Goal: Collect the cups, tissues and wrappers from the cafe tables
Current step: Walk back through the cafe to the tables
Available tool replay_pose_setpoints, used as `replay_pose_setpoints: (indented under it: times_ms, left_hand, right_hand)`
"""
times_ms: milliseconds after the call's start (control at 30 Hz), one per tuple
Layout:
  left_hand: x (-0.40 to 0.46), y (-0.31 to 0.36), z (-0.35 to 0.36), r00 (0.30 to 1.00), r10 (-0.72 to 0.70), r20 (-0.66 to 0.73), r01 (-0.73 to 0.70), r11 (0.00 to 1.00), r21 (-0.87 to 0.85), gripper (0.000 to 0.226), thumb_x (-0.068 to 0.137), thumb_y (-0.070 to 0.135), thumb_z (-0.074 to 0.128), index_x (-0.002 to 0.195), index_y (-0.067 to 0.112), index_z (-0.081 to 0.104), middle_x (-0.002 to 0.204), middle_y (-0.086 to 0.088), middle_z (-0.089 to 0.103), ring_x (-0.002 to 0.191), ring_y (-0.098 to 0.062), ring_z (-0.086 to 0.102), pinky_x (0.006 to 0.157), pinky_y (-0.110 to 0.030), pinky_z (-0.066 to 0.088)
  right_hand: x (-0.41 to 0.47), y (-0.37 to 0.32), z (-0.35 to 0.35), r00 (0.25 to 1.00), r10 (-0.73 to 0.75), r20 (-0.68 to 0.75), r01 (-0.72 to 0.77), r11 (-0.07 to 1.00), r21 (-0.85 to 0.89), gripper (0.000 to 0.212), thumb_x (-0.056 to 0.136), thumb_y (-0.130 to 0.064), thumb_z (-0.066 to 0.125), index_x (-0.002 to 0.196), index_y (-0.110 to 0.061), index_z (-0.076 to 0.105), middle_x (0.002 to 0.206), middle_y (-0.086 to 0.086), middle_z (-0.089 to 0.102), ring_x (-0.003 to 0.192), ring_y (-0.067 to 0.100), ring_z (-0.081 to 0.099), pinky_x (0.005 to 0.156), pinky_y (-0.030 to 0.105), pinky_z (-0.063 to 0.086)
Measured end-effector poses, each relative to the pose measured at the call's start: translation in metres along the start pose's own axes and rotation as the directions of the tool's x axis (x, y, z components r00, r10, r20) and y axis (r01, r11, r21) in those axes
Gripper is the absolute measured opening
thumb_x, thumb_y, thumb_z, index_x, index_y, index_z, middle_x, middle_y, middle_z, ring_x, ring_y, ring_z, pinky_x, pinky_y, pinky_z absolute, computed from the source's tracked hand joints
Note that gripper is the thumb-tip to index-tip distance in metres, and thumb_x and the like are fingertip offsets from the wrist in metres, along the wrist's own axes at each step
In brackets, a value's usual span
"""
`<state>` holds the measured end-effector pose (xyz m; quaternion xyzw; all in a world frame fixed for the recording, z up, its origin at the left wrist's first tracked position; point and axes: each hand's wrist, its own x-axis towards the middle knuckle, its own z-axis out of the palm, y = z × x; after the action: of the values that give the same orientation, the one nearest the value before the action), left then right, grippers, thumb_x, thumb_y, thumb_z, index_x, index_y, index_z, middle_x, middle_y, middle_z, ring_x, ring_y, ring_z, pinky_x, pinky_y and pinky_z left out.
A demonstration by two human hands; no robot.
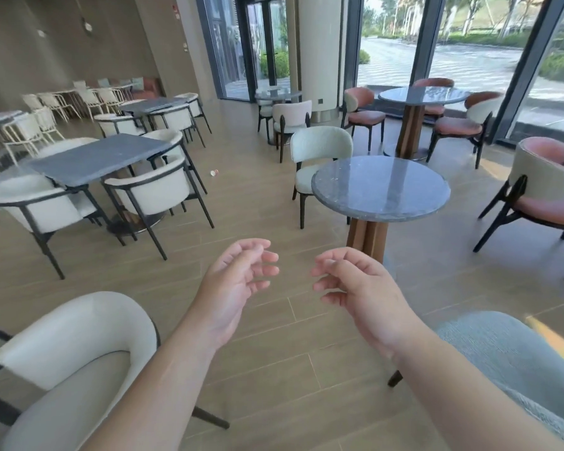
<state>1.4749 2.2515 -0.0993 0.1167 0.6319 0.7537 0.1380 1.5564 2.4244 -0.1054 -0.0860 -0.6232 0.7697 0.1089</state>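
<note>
My left hand (238, 281) and my right hand (352, 288) hang in front of me over the wooden floor, fingers loosely curled, holding nothing. A small paper cup (214, 173) lies on its side on the floor, far ahead, beside the grey rectangular table (95, 157). On a far round table (275, 94) by the pillar stand some small items, too blurred to name. The near round marble table (381, 187) stands just beyond my right hand.
Cream armchairs surround the rectangular table; one cream armchair (75, 346) is close at my lower left and a pale green chair (518, 359) at my lower right. Pink chairs ring another round table (424, 94) by the windows. An aisle of floor runs ahead between the tables.
</note>
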Motion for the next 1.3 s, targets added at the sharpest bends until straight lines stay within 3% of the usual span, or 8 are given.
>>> replay_pose_setpoints:
  times_ms: [200,367,667,833,1100,1300]
  left_hand:
    - [0.080,-0.011,-0.014,1.000,0.014,-0.014,-0.015,1.000,-0.019,0.018,0.104,0.016,0.050,0.103,0.019,0.068,0.091,0.002,0.075,0.080,-0.012,0.070,0.074,-0.030,0.049]
    - [0.177,-0.024,-0.016,1.000,0.008,0.016,-0.008,0.999,-0.051,0.017,0.103,0.016,0.051,0.103,0.018,0.067,0.089,0.002,0.075,0.080,-0.012,0.070,0.074,-0.029,0.049]
    - [0.377,-0.009,-0.068,1.000,-0.008,0.006,0.008,0.998,-0.061,0.017,0.103,0.016,0.051,0.102,0.019,0.068,0.088,0.003,0.075,0.080,-0.012,0.070,0.076,-0.031,0.049]
    - [0.447,-0.006,-0.096,0.999,-0.023,-0.027,0.021,0.998,-0.056,0.018,0.103,0.017,0.051,0.101,0.019,0.068,0.088,0.002,0.075,0.079,-0.011,0.070,0.074,-0.029,0.049]
    - [0.570,-0.013,-0.116,0.998,-0.011,-0.057,0.011,1.000,-0.007,0.018,0.104,0.015,0.051,0.103,0.018,0.068,0.089,0.001,0.074,0.081,-0.013,0.070,0.073,-0.028,0.050]
    - [0.683,-0.028,-0.111,0.994,-0.032,-0.108,0.033,0.999,0.006,0.016,0.103,0.016,0.052,0.102,0.019,0.068,0.089,0.002,0.074,0.081,-0.013,0.069,0.072,-0.026,0.050]
  right_hand:
    - [0.080,0.017,0.002,0.998,0.036,0.058,-0.034,0.999,-0.036,0.015,0.078,-0.028,0.058,0.085,-0.022,0.070,0.088,0.003,0.071,0.076,0.015,0.063,0.070,0.032,0.048]
    - [0.171,0.028,-0.004,0.999,0.044,0.013,-0.043,0.994,-0.097,0.014,0.080,-0.027,0.057,0.085,-0.022,0.070,0.087,0.001,0.071,0.075,0.015,0.063,0.070,0.031,0.049]
    - [0.381,0.013,0.033,1.000,0.022,-0.017,-0.023,0.996,-0.087,0.013,0.078,-0.027,0.058,0.082,-0.025,0.070,0.086,-0.001,0.071,0.073,0.014,0.063,0.066,0.028,0.047]
    - [0.461,0.019,0.058,0.999,0.029,0.026,-0.027,0.997,-0.072,0.014,0.087,-0.016,0.055,0.088,-0.020,0.068,0.087,0.000,0.071,0.073,0.014,0.063,0.066,0.029,0.047]
    - [0.589,0.030,0.062,0.996,0.024,0.082,-0.022,0.999,-0.027,0.016,0.077,-0.024,0.057,0.078,-0.031,0.071,0.087,0.000,0.070,0.073,0.014,0.063,0.067,0.030,0.048]
    - [0.712,0.045,0.038,0.993,0.051,0.108,-0.053,0.998,0.015,0.017,0.085,-0.025,0.053,0.089,-0.021,0.069,0.089,0.002,0.071,0.074,0.015,0.063,0.064,0.027,0.048]
